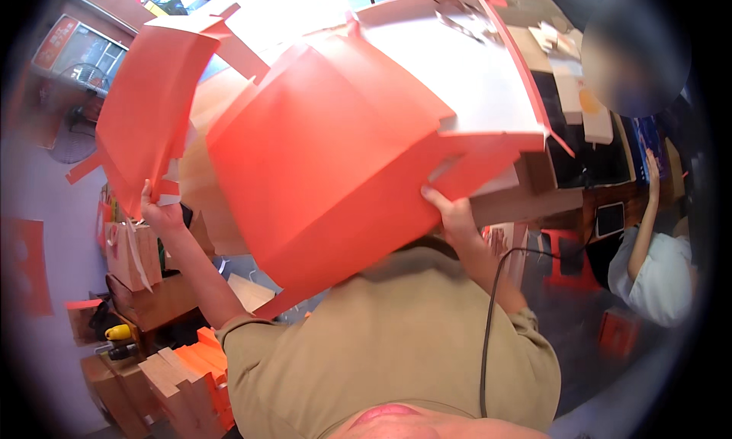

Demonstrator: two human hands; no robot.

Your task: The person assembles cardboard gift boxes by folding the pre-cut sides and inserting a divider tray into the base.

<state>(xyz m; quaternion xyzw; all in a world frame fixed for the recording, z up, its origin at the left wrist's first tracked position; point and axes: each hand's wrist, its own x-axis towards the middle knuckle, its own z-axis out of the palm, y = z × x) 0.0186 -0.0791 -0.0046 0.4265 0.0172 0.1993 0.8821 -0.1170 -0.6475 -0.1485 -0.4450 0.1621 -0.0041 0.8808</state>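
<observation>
My left hand (162,214) pinches the lower edge of a red cardboard piece (152,96), which is raised at the left with flaps and tabs sticking out. At the centre, my right hand (457,216) grips the near edge of a large, partly folded red cardboard box (328,157), thumb on its outer face. The box's near side is tilted toward me. Behind it lies another red cardboard sheet with its white inner side (450,73) up, tabs along its edge. Some fingers of both hands are hidden behind the cardboard.
A wooden table (217,187) lies beneath the cardboard. At the right, a person's arm (644,218) reaches over a table near a phone-like device (610,219). White boxes (587,103) lie farther back. A fan (82,107) stands left; stacked cardboard (183,378) is lower left. A black cable (492,309) hangs by my right arm.
</observation>
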